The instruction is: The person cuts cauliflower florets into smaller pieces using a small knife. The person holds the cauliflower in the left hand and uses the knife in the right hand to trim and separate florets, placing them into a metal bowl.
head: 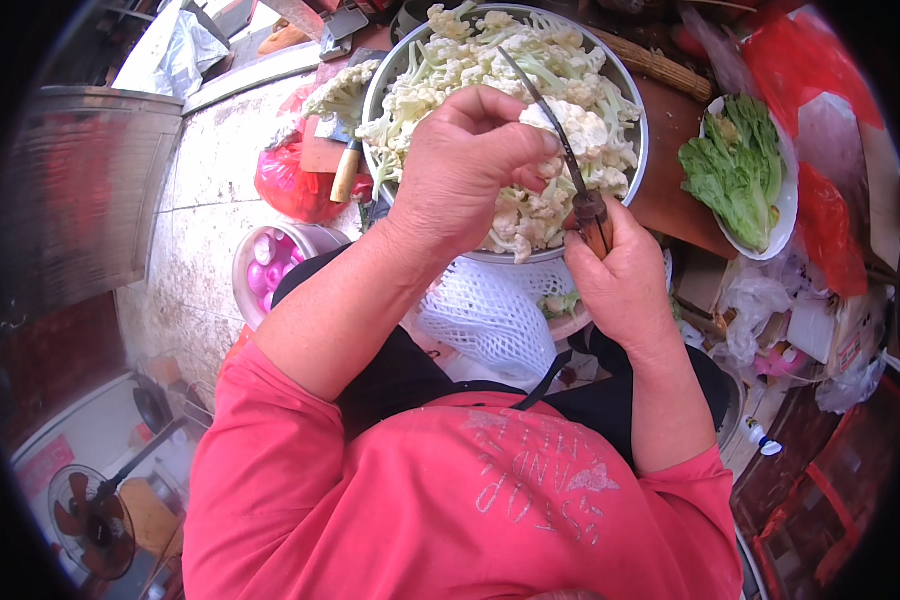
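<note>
My left hand pinches a cauliflower floret between thumb and fingers, above a wide metal basin. In my right hand is a narrow, dark-bladed knife, gripped by its wooden handle. The blade points up and away from me and crosses in front of the held floret. Cut cauliflower pieces fill the basin below both hands. My fingers hide part of the floret, so its stem end is not clear.
Left of the basin, a wooden-handled blade lies by a cauliflower piece and a red plastic bag. A bucket holds pink items. At right sits a white dish of leafy greens. White foam netting lies below the basin.
</note>
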`<state>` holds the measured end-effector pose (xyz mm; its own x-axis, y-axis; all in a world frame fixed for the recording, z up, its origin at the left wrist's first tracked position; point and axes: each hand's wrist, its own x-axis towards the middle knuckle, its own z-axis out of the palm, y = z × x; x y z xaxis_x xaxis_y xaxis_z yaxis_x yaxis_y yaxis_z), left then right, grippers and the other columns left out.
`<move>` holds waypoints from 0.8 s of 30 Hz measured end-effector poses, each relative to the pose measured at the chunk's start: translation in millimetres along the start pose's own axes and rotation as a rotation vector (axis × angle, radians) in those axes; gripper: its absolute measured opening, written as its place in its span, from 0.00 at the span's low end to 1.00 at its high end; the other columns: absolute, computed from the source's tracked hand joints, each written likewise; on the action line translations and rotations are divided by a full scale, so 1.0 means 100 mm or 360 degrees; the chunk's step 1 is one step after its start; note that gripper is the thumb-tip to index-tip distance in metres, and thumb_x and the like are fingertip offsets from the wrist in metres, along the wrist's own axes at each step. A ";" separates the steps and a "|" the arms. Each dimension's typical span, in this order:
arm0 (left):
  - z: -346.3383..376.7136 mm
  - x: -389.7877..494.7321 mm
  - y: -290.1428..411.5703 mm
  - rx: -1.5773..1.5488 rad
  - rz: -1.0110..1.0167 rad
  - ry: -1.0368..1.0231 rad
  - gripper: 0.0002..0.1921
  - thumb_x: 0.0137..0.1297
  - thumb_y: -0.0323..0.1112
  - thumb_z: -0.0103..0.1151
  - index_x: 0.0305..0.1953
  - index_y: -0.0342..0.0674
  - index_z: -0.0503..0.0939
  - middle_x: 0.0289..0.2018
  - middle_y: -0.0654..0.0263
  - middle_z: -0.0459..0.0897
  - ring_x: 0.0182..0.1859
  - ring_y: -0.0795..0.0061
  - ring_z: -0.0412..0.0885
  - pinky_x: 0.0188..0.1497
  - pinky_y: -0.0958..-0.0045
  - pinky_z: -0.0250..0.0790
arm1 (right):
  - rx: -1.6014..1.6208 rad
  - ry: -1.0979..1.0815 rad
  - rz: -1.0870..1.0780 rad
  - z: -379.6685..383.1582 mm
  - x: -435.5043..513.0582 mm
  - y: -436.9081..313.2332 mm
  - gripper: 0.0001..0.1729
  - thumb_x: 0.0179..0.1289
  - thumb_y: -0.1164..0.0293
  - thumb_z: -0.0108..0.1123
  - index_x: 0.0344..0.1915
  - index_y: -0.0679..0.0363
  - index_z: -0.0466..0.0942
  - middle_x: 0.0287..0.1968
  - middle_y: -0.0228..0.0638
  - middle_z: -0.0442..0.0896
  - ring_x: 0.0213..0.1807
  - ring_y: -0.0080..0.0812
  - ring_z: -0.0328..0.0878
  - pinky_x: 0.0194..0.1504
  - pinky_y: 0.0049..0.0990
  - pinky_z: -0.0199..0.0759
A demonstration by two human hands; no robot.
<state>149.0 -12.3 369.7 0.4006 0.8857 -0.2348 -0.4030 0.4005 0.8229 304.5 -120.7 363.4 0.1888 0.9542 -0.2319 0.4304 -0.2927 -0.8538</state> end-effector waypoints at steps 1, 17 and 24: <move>-0.01 0.01 0.02 -0.0006 0.0038 0.0016 0.14 0.57 0.23 0.67 0.41 0.34 0.73 0.34 0.59 0.84 0.31 0.75 0.83 0.33 0.76 0.78 | 0.0032 -0.0028 0.0038 0.00 0.00 0.00 0.08 0.62 0.74 0.60 0.40 0.63 0.77 0.27 0.29 0.78 0.28 0.20 0.72 0.35 0.25 0.70; -0.35 0.14 0.24 -0.0269 0.0270 0.0103 0.10 0.59 0.25 0.61 0.41 0.39 0.74 0.32 0.63 0.82 0.32 0.71 0.82 0.34 0.70 0.74 | 0.0095 -0.0248 0.0134 0.07 -0.01 0.10 0.14 0.59 0.71 0.58 0.44 0.65 0.76 0.31 0.47 0.82 0.33 0.45 0.80 0.41 0.38 0.74; -0.58 0.18 0.43 -0.0366 0.0463 0.0102 0.04 0.62 0.29 0.56 0.38 0.40 0.78 0.37 0.62 0.83 0.34 0.72 0.78 0.40 0.68 0.71 | -0.0192 -0.0364 0.0207 0.13 0.01 0.20 0.14 0.59 0.70 0.58 0.43 0.66 0.75 0.32 0.50 0.82 0.34 0.48 0.81 0.41 0.39 0.74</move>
<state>91.5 33.8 370.8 0.1931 0.9801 -0.0463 -0.6695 0.1661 0.7240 302.1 -124.7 340.6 0.0511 0.8933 -0.4465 0.5203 -0.4054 -0.7516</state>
